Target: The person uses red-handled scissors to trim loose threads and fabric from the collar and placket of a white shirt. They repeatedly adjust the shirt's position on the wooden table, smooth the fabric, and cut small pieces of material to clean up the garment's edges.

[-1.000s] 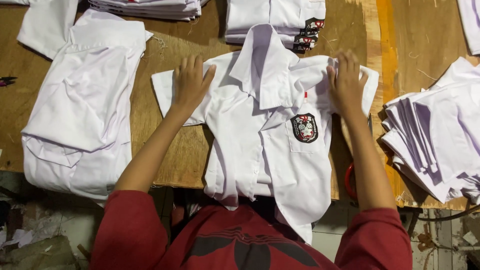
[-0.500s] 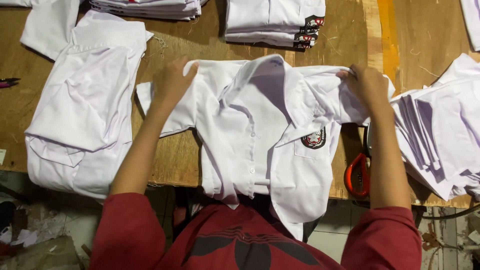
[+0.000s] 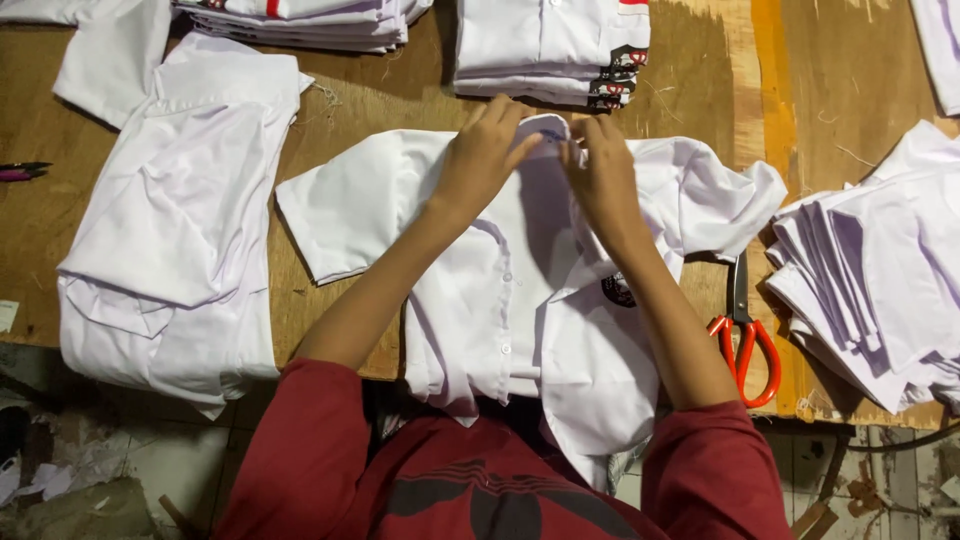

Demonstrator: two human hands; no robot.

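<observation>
A white short-sleeved shirt with a dark chest badge lies front up on the wooden table, its hem hanging over the near edge. My left hand and my right hand meet at the collar at the shirt's top, fingers pinching the collar fabric from both sides. Both sleeves spread out to the left and right of my forearms.
Another white shirt lies flat at the left. Folded shirt stacks sit at the back, with a further pile at the back left. A stack of white pieces lies at the right, with red-handled scissors beside it.
My hands left the shirt's shoulders and came together at the collar. The shirt shifted left, and the scissors beside it are now uncovered.
</observation>
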